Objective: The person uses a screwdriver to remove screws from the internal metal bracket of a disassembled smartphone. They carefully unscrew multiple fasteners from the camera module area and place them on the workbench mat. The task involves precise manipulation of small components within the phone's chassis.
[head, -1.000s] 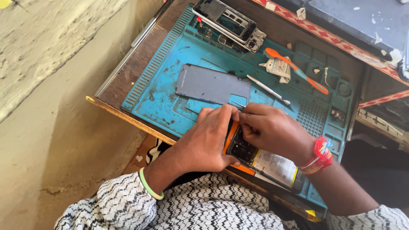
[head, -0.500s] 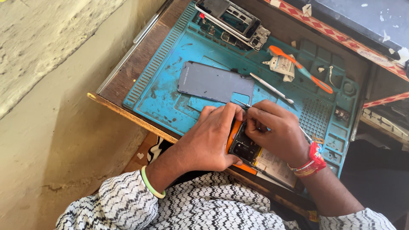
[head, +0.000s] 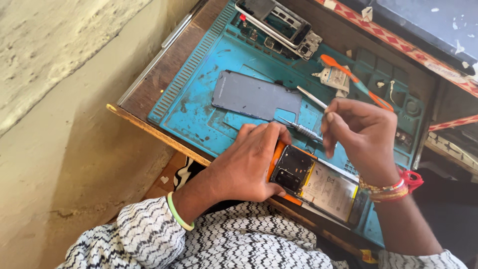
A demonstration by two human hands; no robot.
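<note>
The opened phone (head: 318, 185), its back removed and its battery and circuit parts showing inside an orange case, lay at the lower centre of the frame on the near edge of the blue work mat (head: 199, 114). I had my left hand (head: 254, 162) closed over the phone's left end, thumb under the near edge and fingers curled over the top, pinning it to the mat. My right hand (head: 361, 134) hovered above the phone's right half, fingers pinched together; I could not tell whether they held anything. A screwdriver (head: 301, 128) lay on the mat just beyond the phone, between the two hands. Farther up, at mid-frame, rested the grey back cover (head: 254, 95), flat on the mat. An orange-handled tool (head: 356, 82) lay toward the upper right, crossing a small white part (head: 334, 78). A second opened phone (head: 279, 24) sat at the top edge of the mat. The mat rested on a wooden table (head: 159, 79) beside a pale wall (head: 59, 55).
</note>
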